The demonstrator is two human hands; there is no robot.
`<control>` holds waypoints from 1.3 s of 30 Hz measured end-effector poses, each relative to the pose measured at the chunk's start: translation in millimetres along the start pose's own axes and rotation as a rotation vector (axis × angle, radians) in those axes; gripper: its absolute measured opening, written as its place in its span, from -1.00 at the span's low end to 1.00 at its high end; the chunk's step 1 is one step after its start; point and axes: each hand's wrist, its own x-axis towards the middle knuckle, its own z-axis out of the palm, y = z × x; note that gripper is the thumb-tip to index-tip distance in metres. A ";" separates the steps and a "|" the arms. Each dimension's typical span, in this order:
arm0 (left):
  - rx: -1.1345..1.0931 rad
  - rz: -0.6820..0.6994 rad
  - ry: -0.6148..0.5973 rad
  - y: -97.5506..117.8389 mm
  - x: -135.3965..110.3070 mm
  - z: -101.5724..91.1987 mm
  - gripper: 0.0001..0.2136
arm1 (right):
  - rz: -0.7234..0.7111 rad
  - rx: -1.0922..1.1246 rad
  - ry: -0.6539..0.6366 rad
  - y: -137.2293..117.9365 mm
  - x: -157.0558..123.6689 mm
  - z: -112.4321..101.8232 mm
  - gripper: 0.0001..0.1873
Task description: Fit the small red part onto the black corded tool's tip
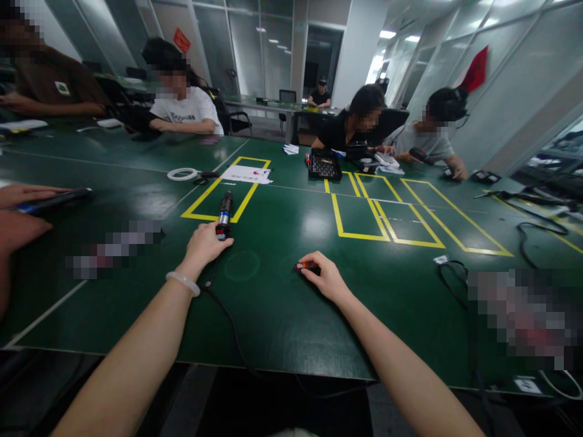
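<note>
My left hand (206, 244) is closed around the near end of a black corded electric screwdriver (225, 209) with a blue band. Its far tip points away from me, inside the near part of a yellow taped rectangle. To the right, my right hand (324, 274) pinches a small orange-red and black piece (302, 265) just at the tabletop. The piece is too small to name, and the fingers partly cover it. A faint ring mark (242, 266) shows on the green table (273, 328) between my hands.
A black cable (232, 321) runs from near my left hand over the table's front edge. Beyond lie a paper sheet (246, 174), a white coil (182, 174) and a black tray (324, 165). Yellow tape rectangles (364, 235) mark the right side. Several people sit around the table.
</note>
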 end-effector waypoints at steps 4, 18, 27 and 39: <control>-0.017 0.139 -0.032 30.2 -13.4 7.5 -0.35 | 0.003 -0.014 0.018 1.4 0.0 -0.1 -0.82; -0.157 0.568 -0.091 127.5 -81.7 28.0 -0.40 | -0.043 -0.043 0.086 -5.6 0.5 -0.1 -0.94; -0.183 0.613 -0.111 132.6 -85.2 25.9 -0.42 | -0.029 -0.185 0.029 -5.4 2.4 5.3 -0.93; -0.084 0.622 -0.067 140.4 -89.5 22.1 -0.44 | -0.086 -0.124 0.041 -8.8 -0.5 2.2 -0.82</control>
